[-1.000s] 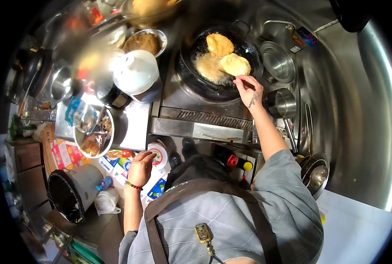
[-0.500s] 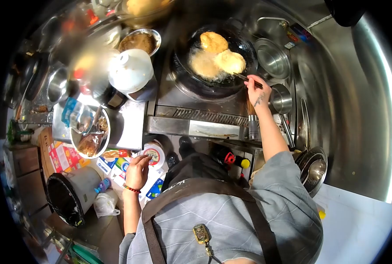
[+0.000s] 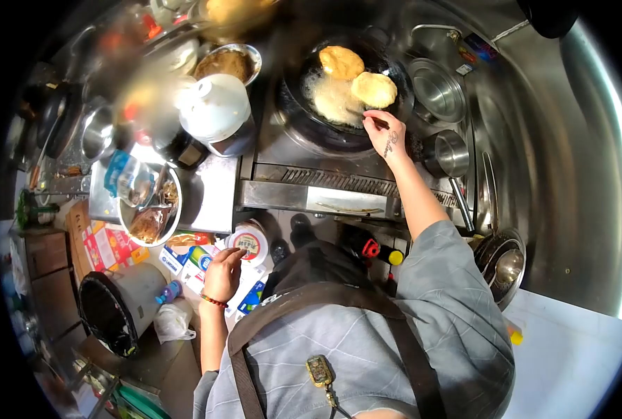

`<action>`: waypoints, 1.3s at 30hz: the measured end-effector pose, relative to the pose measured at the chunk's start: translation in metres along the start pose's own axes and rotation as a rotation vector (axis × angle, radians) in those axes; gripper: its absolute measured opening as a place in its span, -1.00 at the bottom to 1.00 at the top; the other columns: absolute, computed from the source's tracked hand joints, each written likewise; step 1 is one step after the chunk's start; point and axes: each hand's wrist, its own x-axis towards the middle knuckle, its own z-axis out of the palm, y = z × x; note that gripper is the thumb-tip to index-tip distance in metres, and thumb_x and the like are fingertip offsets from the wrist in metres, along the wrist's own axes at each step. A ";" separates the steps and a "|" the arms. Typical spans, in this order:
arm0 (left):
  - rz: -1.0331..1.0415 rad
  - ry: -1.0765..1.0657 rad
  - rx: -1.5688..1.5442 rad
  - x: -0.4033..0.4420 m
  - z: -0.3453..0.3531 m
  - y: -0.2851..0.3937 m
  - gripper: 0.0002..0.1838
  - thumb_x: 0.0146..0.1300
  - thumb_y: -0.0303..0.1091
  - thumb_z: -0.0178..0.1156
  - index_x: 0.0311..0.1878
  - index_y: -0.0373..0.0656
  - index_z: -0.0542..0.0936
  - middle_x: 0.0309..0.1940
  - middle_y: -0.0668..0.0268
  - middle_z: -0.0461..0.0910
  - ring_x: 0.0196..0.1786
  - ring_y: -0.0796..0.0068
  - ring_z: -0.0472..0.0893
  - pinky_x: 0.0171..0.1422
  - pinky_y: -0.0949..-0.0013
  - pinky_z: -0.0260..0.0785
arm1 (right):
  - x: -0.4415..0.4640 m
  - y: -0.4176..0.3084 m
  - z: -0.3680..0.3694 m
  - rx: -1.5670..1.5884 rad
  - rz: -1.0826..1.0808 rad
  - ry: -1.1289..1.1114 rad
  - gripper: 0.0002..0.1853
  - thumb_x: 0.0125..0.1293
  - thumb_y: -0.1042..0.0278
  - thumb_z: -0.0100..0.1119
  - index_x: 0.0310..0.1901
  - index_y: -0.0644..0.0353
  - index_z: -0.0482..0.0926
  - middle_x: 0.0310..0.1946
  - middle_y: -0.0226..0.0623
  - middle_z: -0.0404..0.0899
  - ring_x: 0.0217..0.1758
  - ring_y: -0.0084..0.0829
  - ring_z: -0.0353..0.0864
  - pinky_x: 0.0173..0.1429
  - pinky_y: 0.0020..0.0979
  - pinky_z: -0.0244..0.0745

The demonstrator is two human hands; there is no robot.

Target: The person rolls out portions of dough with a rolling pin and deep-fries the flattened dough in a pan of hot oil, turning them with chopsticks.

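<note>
My right hand (image 3: pixel 385 133) grips dark chopsticks (image 3: pixel 376 122) at the near edge of a black wok (image 3: pixel 403 89) on the stove. Two puffed golden pieces of fried dough lie in the wok: a browner one (image 3: pixel 341 63) at the back and a yellower one (image 3: pixel 374 89) on the right. Left of the chopsticks, a paler, foam-covered piece (image 3: pixel 335 98) sits in bubbling oil. The chopstick tips are partly lost in the foam. My left hand (image 3: pixel 222 274) hangs by my waist, fingers loosely bent and apart, holding nothing, above boxes and a round-lidded tub (image 3: pixel 248 244).
Right of the wok stand a metal pot (image 3: pixel 448 153) and a round metal pan (image 3: pixel 436 91). A white jug (image 3: pixel 215 108) and a bowl of brown filling (image 3: pixel 227 64) are on the left. Below them are a white basin (image 3: pixel 176 223) and a black-lined bin (image 3: pixel 105 314).
My right hand has moved left along the wok's near edge with the chopsticks, from the yellower piece toward the foamy one. My left hand still hangs low. The whole view has shifted slightly.
</note>
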 end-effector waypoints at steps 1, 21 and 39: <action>0.005 0.024 0.004 -0.001 0.000 0.000 -0.74 0.16 -0.58 0.12 -0.08 -0.20 0.65 -0.11 0.08 0.64 -0.05 0.05 0.62 0.04 0.16 0.48 | 0.001 0.001 0.000 -0.041 0.039 -0.053 -0.86 0.19 0.48 0.21 -0.24 0.27 0.69 -0.40 -0.22 0.69 -0.34 -0.44 0.70 -0.20 -0.48 0.56; -0.120 0.064 -0.046 -0.029 0.001 -0.025 -0.69 0.15 -0.58 0.13 -0.02 -0.20 0.62 -0.06 0.03 0.61 0.01 0.01 0.58 0.12 0.16 0.42 | 0.015 -0.047 -0.069 0.285 0.154 0.221 -0.71 0.46 0.35 0.00 -0.05 0.46 0.56 -0.17 -0.12 0.64 -0.19 -0.33 0.72 -0.16 -0.50 0.61; -0.159 0.060 -0.060 -0.036 0.001 -0.031 -0.71 0.16 -0.57 0.13 -0.03 -0.22 0.62 -0.08 0.05 0.62 0.01 0.01 0.57 0.12 0.16 0.41 | 0.015 0.020 -0.055 -0.136 -0.010 0.286 -0.83 0.35 0.41 0.10 -0.13 0.26 0.63 -0.42 -0.17 0.68 -0.32 -0.39 0.74 -0.25 -0.42 0.56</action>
